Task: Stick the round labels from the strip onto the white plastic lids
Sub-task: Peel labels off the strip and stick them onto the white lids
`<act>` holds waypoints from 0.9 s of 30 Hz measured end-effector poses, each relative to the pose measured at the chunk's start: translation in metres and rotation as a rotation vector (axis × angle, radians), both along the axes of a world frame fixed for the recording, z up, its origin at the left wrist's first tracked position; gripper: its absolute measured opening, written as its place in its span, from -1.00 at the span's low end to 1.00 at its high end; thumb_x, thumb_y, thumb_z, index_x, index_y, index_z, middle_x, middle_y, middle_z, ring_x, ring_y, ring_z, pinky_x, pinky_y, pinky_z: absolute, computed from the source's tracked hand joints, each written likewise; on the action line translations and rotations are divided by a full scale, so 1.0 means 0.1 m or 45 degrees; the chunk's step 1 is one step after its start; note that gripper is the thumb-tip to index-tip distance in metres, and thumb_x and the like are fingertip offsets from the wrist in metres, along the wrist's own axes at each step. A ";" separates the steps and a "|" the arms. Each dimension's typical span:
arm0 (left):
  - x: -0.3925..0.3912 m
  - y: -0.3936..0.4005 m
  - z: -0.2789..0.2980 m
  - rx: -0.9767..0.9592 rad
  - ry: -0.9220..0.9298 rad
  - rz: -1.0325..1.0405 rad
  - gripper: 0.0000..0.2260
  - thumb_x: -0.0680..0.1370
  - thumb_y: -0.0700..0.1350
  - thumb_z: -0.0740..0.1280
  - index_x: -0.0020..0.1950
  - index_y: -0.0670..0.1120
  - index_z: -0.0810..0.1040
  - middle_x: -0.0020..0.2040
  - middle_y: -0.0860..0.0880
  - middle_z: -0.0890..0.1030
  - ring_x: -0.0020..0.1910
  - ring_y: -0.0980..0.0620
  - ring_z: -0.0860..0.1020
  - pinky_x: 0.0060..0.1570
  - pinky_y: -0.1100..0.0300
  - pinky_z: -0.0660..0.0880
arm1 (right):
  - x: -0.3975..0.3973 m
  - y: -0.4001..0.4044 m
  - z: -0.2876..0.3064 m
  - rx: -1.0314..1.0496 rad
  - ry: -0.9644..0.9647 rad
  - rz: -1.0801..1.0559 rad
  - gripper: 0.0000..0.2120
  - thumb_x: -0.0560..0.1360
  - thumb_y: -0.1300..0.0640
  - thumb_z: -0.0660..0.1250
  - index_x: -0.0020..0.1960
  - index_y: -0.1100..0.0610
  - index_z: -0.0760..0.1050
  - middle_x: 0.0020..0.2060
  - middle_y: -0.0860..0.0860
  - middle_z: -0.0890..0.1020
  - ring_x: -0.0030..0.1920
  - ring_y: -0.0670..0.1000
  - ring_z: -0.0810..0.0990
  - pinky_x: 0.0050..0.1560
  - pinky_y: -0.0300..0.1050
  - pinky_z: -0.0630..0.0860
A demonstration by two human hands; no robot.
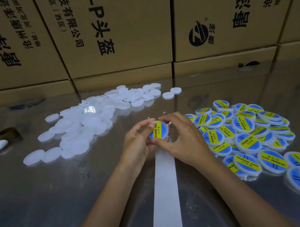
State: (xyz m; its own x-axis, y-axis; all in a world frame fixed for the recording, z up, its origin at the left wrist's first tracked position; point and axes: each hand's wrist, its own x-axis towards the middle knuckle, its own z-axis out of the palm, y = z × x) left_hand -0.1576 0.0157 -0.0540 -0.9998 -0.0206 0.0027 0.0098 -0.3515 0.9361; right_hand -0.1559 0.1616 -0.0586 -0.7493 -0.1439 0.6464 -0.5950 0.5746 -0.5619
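Fingers (148, 130) of both hands pinching a white lid (158, 130), label reading "SOLDERING PASTE"

Dim, cool light from overhead glares off one white lid (89, 110) and the reflective table (43, 196); wide-angle edges bend.

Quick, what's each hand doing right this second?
Left hand: fingers curled round the labelled lid, holding it.
Right hand: fingers pinch the same lid's edge from the other side.
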 end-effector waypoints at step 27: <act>-0.12 -0.23 -0.09 -0.058 -0.021 0.157 -0.82 0.65 -0.26 0.21 0.14 -0.21 0.59 -0.04 -0.24 0.71 -0.16 -0.16 0.71 -0.26 0.13 0.63 | -0.21 0.54 -0.04 0.320 -0.227 -0.954 -0.63 0.48 0.07 0.33 0.26 0.17 0.51 0.30 0.09 0.50 0.38 0.15 0.31 0.29 0.11 0.21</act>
